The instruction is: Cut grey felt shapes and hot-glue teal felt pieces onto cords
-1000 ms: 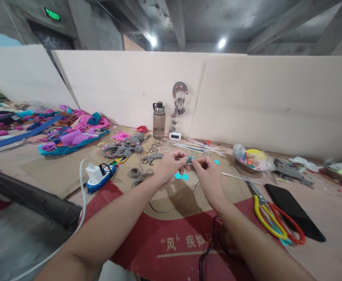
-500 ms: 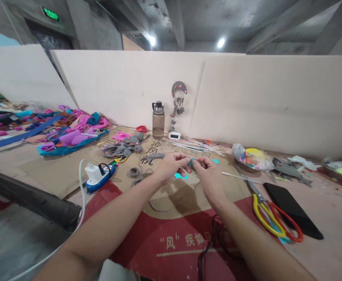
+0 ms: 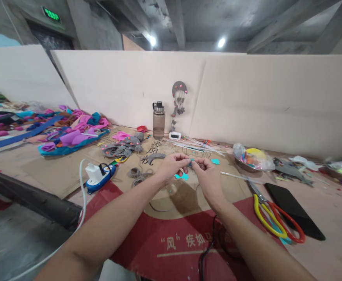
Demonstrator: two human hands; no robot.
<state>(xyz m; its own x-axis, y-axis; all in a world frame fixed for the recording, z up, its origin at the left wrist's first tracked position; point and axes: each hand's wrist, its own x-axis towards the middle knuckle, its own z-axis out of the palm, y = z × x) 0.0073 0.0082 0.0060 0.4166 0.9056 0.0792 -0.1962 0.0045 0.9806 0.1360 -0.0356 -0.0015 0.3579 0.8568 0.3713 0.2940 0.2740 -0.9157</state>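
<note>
My left hand [image 3: 175, 164] and my right hand [image 3: 203, 167] meet above the cardboard, fingertips pinched together. Between them is a small teal felt piece [image 3: 191, 160], mostly covered by the fingers, so its shape is unclear. Turquoise felt cut-outs [image 3: 181, 176] lie on the cardboard just below my hands, and another turquoise cut-out [image 3: 215, 161] is beyond my right hand. Left of my left hand, grey cord [image 3: 138, 175] lies in loose coils. A grey felt crescent [image 3: 154, 157] rests behind that cord.
Yellow-and-red-handled scissors [image 3: 272, 216] and a black phone [image 3: 294, 210] lie at right. A metal bowl [image 3: 248, 167] of bagged bits stands behind them. A water bottle [image 3: 158, 121] stands at the back. At left sit a blue power strip [image 3: 100, 179] and felt scraps [image 3: 74, 136].
Both hands stay almost in place, fingers still pinched on the teal piece. My right hand has shifted very slightly left, and the piece shows a little less.
</note>
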